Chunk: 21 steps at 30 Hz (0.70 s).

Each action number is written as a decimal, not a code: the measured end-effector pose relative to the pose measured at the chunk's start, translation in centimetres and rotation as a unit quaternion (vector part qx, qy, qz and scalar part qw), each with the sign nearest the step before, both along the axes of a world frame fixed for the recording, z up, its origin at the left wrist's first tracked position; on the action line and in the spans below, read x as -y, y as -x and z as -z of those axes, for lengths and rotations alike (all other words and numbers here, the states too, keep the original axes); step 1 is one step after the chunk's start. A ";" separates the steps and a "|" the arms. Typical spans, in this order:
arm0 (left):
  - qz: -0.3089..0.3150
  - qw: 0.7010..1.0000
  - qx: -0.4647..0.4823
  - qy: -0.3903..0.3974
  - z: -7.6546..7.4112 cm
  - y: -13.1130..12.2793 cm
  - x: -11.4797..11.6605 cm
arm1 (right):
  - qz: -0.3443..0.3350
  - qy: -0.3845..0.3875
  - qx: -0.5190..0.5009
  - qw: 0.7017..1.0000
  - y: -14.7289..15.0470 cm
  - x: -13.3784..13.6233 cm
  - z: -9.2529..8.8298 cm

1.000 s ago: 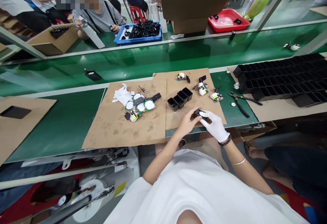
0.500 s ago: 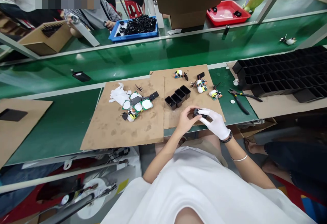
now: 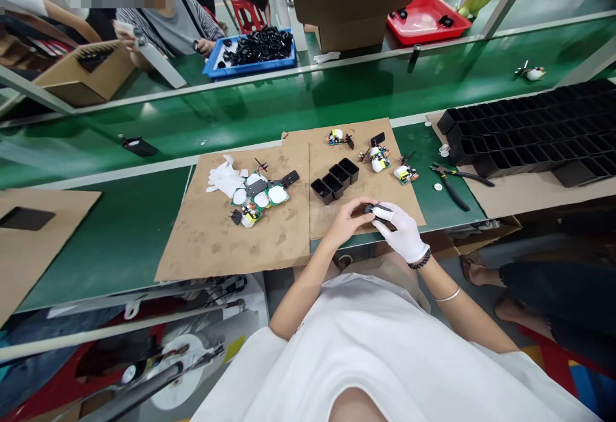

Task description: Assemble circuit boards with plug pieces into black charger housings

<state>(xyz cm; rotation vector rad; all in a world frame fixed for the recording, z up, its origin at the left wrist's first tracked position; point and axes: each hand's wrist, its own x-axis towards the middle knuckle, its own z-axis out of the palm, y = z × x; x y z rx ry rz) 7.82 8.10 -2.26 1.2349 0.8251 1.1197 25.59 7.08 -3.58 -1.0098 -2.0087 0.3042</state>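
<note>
A small black plastic case (image 3: 381,212) is held between my two hands at the table's front edge. My bare left hand (image 3: 347,224) grips its left end with thumb and fingers. The white-gloved right hand (image 3: 403,233) closes on its right side, thumb below and fingers over the top, so much of the case is hidden. Just beyond my left hand stands a short row of open black boxes (image 3: 335,181). Behind the hands lie circuit boards with white and yellow parts (image 3: 380,159) and another such board (image 3: 405,174).
Left on the cardboard (image 3: 202,249) are a white glove (image 3: 225,177) and several circuit boards (image 3: 262,197). Pliers (image 3: 450,185) lie to the right, beside many black boxes (image 3: 529,133). Across the green conveyor belt (image 3: 269,104), a person handles parts near a blue tray (image 3: 250,70).
The loose parts on the conveyor belt have shifted left. Both my hands stay on the black case, which has tilted slightly, with the right hand a little further left.
</note>
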 end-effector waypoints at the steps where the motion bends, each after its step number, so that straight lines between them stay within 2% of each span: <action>1: 0.005 1.000 0.004 -0.001 0.0 0.1 0.0 | 0.003 -0.002 0.002 1.000 0.0 0.0 0.1; 5: 0.026 1.000 -0.002 -0.006 -0.2 0.4 0.0 | 0.001 0.001 -0.007 1.000 0.0 0.0 0.1; 13: 0.044 0.997 -0.055 -0.033 -0.5 1.0 -0.6 | -0.018 0.062 -0.013 0.998 -0.5 -0.3 -0.3; 21: 0.030 0.995 -0.080 -0.044 -0.9 0.8 -0.6 | -0.008 0.042 0.005 0.999 -0.5 -0.6 -0.7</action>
